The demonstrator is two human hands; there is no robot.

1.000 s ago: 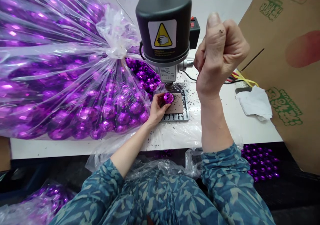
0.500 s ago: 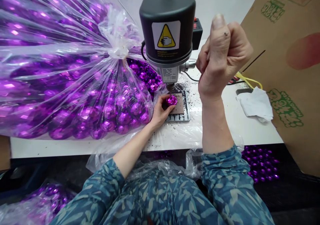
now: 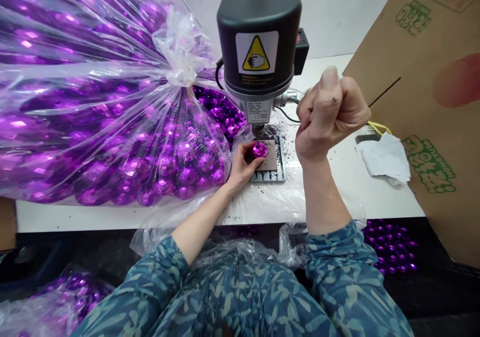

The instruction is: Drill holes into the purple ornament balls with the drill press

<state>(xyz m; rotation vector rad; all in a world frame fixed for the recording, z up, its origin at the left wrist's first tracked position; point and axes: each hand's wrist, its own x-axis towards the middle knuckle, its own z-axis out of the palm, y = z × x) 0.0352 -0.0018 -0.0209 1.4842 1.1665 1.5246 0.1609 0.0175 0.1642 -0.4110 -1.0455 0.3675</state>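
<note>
A small benchtop drill press (image 3: 258,37) with a black motor housing and a hand-warning label stands in front of me. Under its chuck, my left hand (image 3: 242,164) pinches a shiny purple faceted ball (image 3: 260,149) from the left side. The ball rests on a brown square board (image 3: 270,163) laid over the slotted metal base (image 3: 275,177). To the right of the drill press, my right hand (image 3: 332,114) is closed in a fist around its feed lever. Most of the lever is hidden by the fingers; its metal hub (image 3: 288,98) shows beside them.
A large tied clear bag of purple balls (image 3: 112,127) fills the left side. Dark shavings dot the white table (image 3: 225,217). At right lie a white cloth (image 3: 384,157) and a tall cardboard box (image 3: 423,127). More purple balls (image 3: 392,247) sit below the table edge.
My right fist has come down and slightly toward me on the lever. My left hand keeps its pinch on the ball. The whole view has shifted a little.
</note>
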